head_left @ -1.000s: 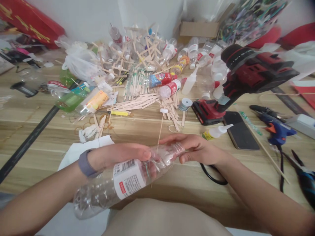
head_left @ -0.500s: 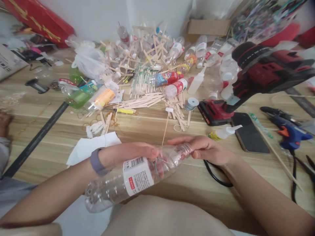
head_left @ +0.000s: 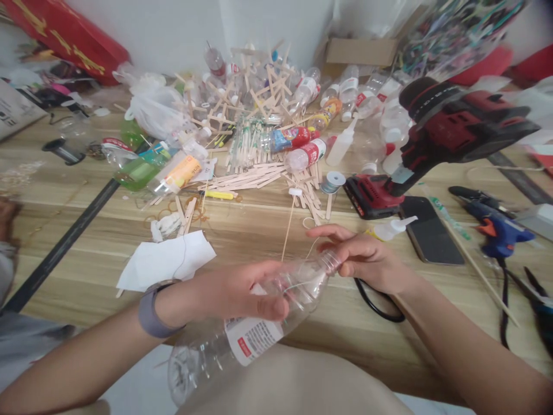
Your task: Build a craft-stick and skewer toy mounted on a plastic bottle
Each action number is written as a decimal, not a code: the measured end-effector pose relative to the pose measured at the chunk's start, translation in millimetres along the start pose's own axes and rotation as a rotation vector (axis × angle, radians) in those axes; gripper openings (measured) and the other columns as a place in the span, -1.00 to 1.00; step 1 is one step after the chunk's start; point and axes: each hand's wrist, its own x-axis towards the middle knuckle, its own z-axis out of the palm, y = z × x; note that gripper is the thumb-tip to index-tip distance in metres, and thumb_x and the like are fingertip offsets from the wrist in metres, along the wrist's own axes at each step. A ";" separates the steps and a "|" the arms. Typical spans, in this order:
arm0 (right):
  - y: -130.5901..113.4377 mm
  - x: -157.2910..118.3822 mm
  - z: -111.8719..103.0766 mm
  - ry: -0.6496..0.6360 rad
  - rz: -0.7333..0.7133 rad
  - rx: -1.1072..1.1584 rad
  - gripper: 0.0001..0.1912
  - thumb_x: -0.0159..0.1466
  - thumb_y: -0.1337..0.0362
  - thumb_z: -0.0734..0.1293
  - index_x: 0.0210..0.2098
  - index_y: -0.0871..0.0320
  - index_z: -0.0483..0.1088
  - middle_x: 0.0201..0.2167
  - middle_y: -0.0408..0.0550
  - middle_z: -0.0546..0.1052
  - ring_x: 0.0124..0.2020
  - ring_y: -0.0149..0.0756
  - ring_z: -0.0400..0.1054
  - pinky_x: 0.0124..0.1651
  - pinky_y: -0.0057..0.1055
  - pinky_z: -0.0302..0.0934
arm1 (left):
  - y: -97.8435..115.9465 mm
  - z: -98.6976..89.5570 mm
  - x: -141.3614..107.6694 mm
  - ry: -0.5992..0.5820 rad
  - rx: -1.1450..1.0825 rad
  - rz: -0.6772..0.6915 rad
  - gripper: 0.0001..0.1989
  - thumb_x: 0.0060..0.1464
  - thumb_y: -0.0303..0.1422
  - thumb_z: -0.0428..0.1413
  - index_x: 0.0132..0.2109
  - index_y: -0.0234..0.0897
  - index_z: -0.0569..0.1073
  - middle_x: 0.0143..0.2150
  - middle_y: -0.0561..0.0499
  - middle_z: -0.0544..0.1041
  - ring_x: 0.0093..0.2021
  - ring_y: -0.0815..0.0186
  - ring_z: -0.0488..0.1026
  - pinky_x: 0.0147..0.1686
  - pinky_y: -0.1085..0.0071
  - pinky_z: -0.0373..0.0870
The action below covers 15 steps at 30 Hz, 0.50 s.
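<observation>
A clear plastic bottle (head_left: 254, 331) with a white and red label lies slantwise in front of my body, its neck up and to the right. My left hand (head_left: 250, 294) is wrapped round its upper body, thumb on top. At the open mouth, my right hand (head_left: 358, 253) pinches with thumb and fingers; a thin pale thread shows beside the fingers and inside the bottle. A thin wooden stick (head_left: 288, 227) topped by a white cap (head_left: 295, 192) stands just beyond the bottle.
A red and black drill (head_left: 449, 127), a phone (head_left: 432, 230) and a blue glue gun (head_left: 496, 225) are at the right. Wooden sticks (head_left: 250, 176) and several bottles fill the back. White paper (head_left: 166, 259) lies at the left. Another person's hand (head_left: 6, 216) shows at the far left.
The bottle's base has swung down and right, and the bottle has turned about its length. My left hand has shifted its hold. A loop of thread now shows above the bottle's neck.
</observation>
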 end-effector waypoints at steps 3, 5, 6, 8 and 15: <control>0.1 -2.6 2.7 0.033 0.027 0.042 -0.80 0.20 0.10 0.48 -0.44 0.07 0.60 0.13 0.01 0.46 -0.15 -0.29 0.45 -0.07 -0.32 0.35 | 5.1 -1.1 -1.3 0.015 0.081 -0.029 -0.36 0.01 0.06 0.23 0.20 -0.07 0.41 0.06 -0.01 0.54 -0.03 0.12 0.50 -0.14 0.37 0.38; -0.4 -3.8 4.6 0.041 0.044 0.109 -0.84 0.18 0.14 0.51 -0.45 0.07 0.59 0.12 -0.02 0.45 -0.16 -0.32 0.44 -0.06 -0.34 0.33 | 7.8 -1.3 -1.0 0.009 0.081 -0.052 -0.37 0.00 0.04 0.25 0.17 -0.09 0.43 0.03 -0.01 0.57 -0.05 0.12 0.50 -0.16 0.37 0.38; -0.7 -4.1 5.7 0.040 0.050 0.147 -0.85 0.16 0.15 0.52 -0.45 0.07 0.59 0.11 -0.03 0.46 -0.16 -0.33 0.43 -0.05 -0.34 0.31 | 8.4 -1.3 -0.6 -0.006 0.058 -0.060 -0.36 0.00 0.03 0.25 0.18 -0.09 0.42 0.02 -0.01 0.57 -0.07 0.14 0.50 -0.19 0.38 0.38; -1.0 -4.2 8.6 0.041 0.061 0.217 -0.84 0.12 0.15 0.55 -0.47 0.07 0.57 0.11 -0.07 0.46 -0.16 -0.35 0.43 -0.02 -0.36 0.29 | 7.8 -1.0 0.3 -0.049 -0.012 -0.061 -0.33 0.00 0.03 0.25 0.21 -0.10 0.40 0.02 0.00 0.57 -0.11 0.17 0.51 -0.23 0.40 0.37; 4.0 -4.1 22.8 0.075 0.106 0.343 -0.56 0.03 -0.03 0.56 -0.59 0.14 0.35 0.06 -0.07 0.48 -0.28 -0.39 0.45 -0.15 -0.38 0.35 | -1.7 -1.5 3.2 -0.081 -0.081 -0.001 -0.35 -0.01 0.09 0.22 0.17 -0.09 0.43 0.04 0.03 0.55 -0.01 0.09 0.47 -0.11 0.32 0.38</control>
